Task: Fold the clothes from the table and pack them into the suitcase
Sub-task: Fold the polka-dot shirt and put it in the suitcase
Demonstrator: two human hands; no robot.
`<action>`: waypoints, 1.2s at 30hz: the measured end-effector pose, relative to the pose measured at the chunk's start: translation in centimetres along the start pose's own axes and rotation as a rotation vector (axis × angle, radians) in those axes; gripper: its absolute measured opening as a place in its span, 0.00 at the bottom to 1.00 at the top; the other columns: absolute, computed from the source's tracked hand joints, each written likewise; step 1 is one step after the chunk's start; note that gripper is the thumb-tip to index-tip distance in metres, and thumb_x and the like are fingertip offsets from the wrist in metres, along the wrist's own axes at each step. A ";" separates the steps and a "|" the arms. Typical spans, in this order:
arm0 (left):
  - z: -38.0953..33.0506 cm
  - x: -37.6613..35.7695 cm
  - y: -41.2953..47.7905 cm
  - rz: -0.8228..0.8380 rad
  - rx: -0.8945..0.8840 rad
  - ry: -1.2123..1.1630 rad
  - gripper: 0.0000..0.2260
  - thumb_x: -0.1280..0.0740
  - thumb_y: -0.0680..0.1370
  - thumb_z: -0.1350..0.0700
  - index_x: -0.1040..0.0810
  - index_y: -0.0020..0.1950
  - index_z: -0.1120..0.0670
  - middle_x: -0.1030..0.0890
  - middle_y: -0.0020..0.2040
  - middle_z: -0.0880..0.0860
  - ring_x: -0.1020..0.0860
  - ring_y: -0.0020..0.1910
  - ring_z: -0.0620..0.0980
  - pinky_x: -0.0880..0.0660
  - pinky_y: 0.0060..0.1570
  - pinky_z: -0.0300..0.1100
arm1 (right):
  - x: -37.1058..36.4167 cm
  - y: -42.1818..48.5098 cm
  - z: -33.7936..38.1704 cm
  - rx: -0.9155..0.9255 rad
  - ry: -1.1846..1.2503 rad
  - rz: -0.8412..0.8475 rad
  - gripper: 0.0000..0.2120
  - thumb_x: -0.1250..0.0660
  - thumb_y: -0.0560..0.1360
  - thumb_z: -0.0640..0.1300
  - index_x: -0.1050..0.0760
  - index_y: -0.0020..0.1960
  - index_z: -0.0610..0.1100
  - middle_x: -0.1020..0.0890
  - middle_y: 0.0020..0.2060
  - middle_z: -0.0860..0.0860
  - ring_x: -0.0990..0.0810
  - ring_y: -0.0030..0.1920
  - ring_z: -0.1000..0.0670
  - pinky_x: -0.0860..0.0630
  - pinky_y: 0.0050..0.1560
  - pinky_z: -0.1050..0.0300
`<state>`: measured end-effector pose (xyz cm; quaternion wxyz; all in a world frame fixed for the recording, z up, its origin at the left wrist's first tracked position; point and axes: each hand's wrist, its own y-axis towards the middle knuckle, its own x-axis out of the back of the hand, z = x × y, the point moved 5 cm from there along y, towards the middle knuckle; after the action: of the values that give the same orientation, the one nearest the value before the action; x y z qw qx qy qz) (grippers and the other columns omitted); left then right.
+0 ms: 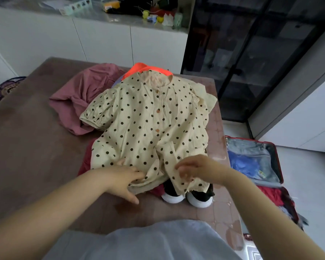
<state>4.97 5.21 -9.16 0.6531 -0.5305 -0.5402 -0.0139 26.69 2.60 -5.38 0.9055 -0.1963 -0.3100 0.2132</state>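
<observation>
Cream cotton dotted with black, the blouse (148, 124) lies front up and spread out on the brown table (36, 156), collar at the far side, hem toward the person, a row of orange buttons running down its middle. At the hem the left hand (124, 182) rests flat on the cloth, fingers straight and laid across the fabric edge, thumb stretched out over the tabletop; it is open and holds nothing. The right hand (195, 169) hangs at the right part of the hem where the fabric is rumpled, its fingers curled downward and blurred, so I cannot tell whether they pinch the cloth or only hover on it. A dusty pink garment (79, 102) lies crumpled just left of the blouse and partly under its sleeve, an orange garment (143, 69) shows beyond the collar, and a dark red garment (84, 162) peeks out beneath the left side. A pair of black shoes (186, 196) with white soles sits at the near edge, half covered by the hem. On the floor to the right of the table the suitcase (248, 147) lies open, with a blue item (246, 164) behind its mesh panel and red clothes (270, 196) in the nearer half. A white cabinet (101, 44) stands behind the table.
</observation>
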 end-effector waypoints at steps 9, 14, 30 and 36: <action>-2.6 6.6 0.7 -0.677 -0.200 -0.382 0.21 0.37 0.72 0.38 0.24 0.59 0.48 0.28 0.56 0.39 0.35 0.61 0.39 0.48 0.68 0.32 | -0.9 -2.4 -1.1 0.179 -0.100 0.070 0.12 0.36 0.78 0.38 0.19 0.52 0.53 0.18 0.48 0.64 0.22 0.51 0.64 0.30 0.54 0.70; -4.4 6.7 4.2 -0.507 -0.180 -0.096 0.26 0.36 0.77 0.45 0.40 0.73 0.41 0.53 0.75 0.40 0.60 0.74 0.43 0.70 0.68 0.42 | 5.5 -0.7 -6.5 -0.265 0.041 -0.673 0.13 0.36 0.78 0.45 0.26 0.62 0.47 0.22 0.57 0.51 0.23 0.54 0.50 0.33 0.49 0.59; -2.3 7.0 1.8 -0.555 -0.261 -0.209 0.04 0.36 0.78 0.54 0.24 0.48 0.44 0.25 0.43 0.37 0.28 0.47 0.37 0.35 0.60 0.32 | 7.7 -6.7 -6.4 -0.230 0.734 -0.851 0.07 0.32 0.74 0.44 0.22 0.44 0.40 0.17 0.39 0.42 0.20 0.37 0.46 0.25 0.40 0.51; -3.0 6.9 4.5 -0.608 -0.130 -0.098 0.19 0.46 0.81 0.46 0.36 0.72 0.46 0.34 0.69 0.44 0.40 0.70 0.45 0.54 0.71 0.38 | 2.6 -5.1 -13.7 -0.571 0.547 -0.587 0.11 0.34 0.77 0.46 0.21 0.51 0.39 0.19 0.45 0.43 0.21 0.46 0.44 0.24 0.57 0.46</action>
<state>12.62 8.90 -6.79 0.5570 -0.3852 -0.7029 -0.2175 38.73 -3.34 -11.63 0.8856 -0.3897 -0.1493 -0.2039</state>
